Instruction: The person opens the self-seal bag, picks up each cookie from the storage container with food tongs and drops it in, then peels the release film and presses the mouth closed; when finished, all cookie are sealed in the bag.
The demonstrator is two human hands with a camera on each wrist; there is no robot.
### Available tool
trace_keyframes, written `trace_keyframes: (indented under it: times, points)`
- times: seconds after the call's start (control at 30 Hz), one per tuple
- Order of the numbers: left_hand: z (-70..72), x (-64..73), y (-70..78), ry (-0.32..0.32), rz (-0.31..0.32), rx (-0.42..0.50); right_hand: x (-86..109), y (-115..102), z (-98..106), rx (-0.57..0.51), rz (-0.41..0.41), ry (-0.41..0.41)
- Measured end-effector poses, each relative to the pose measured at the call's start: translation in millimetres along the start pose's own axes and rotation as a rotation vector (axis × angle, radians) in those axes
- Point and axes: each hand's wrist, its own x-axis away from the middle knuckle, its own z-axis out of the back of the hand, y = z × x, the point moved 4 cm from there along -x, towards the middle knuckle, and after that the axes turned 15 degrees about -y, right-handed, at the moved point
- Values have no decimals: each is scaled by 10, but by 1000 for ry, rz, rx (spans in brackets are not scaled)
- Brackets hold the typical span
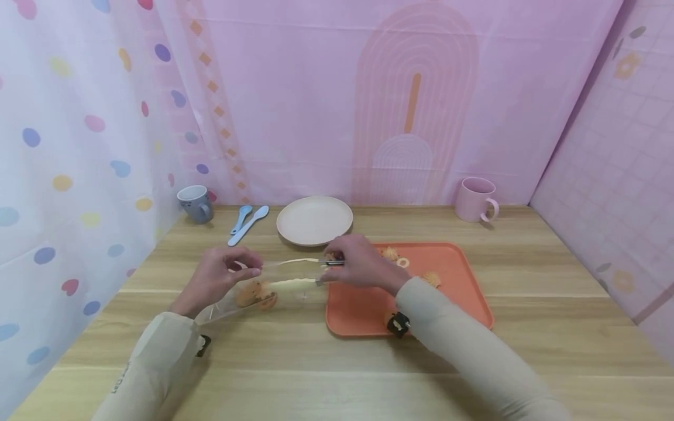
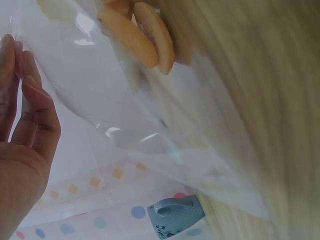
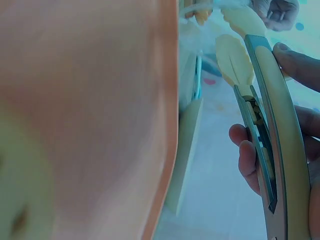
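Just left of the orange tray (image 1: 463, 280), a clear plastic bag (image 1: 263, 292) lies across the middle of the wooden table (image 1: 526, 351), its mouth turned toward the tray. Round orange-brown snack pieces (image 1: 255, 294) sit inside it, near its closed end; the left wrist view shows them as flat rings pressed against the film (image 2: 150, 42).

The left hand (image 1: 221, 275) pinches the upper edge of the bag's mouth between thumb and fingertips, lifting the film off the table. The right hand (image 1: 360, 263) grips a pair of tongs (image 1: 300, 272) with cream-coloured tips and a metal body; its fingers are wrapped round the handles above the tray's left edge, and the tips reach into the bag's mouth. In the right wrist view the two arms of the tongs (image 3: 260, 115) stand close together; whether anything lies between the tips cannot be told.

On the tray, toward its far edge, lie several more snack pieces (image 1: 402, 262), just beside the right hand.

Beyond the hands, a cream plate (image 1: 314, 220) stands near the table's far edge. To its left lie two light blue spoons (image 1: 247, 224), and further left, at the far left corner, a grey mug (image 1: 195, 203). A pink mug (image 1: 475, 199) stands by the far edge on the right, behind the tray.
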Motion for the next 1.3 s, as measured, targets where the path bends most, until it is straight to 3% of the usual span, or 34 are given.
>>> trace_keyframes:
  times: [0.17, 0.57, 0.83, 1.07, 1.3]
  points:
    - [15, -7, 2, -8, 15, 1, 290, 155, 169, -5, -27, 23]
    - [5, 16, -17, -22, 34, -19, 994, 679, 569, 199, -158, 98]
    - [11, -4, 11, -27, 32, -11, 1399, 987, 729, 265, -243, 154]
    - [19, -2, 14, -33, 40, 1, 1545, 1098, 786, 277, -264, 172]
    - [16, 16, 1, -31, 55, -10, 1491, 1142, 821, 263, -265, 166]
